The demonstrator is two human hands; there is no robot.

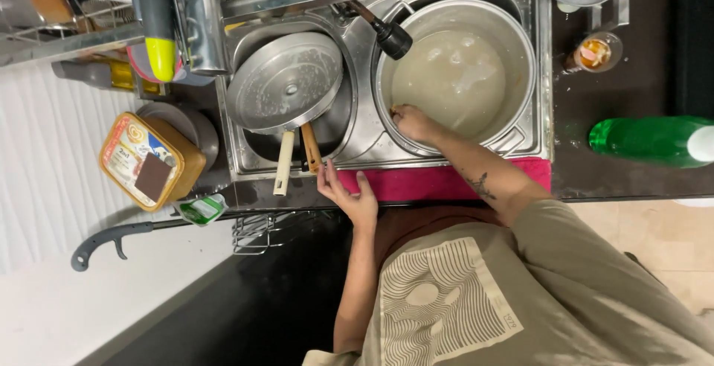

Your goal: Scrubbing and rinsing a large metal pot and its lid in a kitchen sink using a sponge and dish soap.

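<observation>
The person leans over a steel sink (pixel 532 76). The right hand (pixel 411 121) is down inside a big metal pot (pixel 455 68) w/ cloudy water in it. The fingers are curled at the pot's inner wall near the rim; it may be holding a small scrubber, but the view is too poor to tell. A black tap head (pixel 393 38) hangs over the pot's edge.

The left hand (pixel 343 190) is open, fingers spread, resting on the front edge of the sink, touching a red cloth (pixel 439 181) that lies along that edge. Just beside the fingertips are two pan handles, one pale (pixel 283 163) and one wood-brown (pixel 311 147).

In the other half of the sink sits a pan w/ a round metal lid (pixel 285 82) tilted on top.

On the dark counter (pixel 632 180), a green bottle (pixel 654 140) lies on its side, well apart from the hands. An orange tub (pixel 151 159) sits on the other side of the sink.
</observation>
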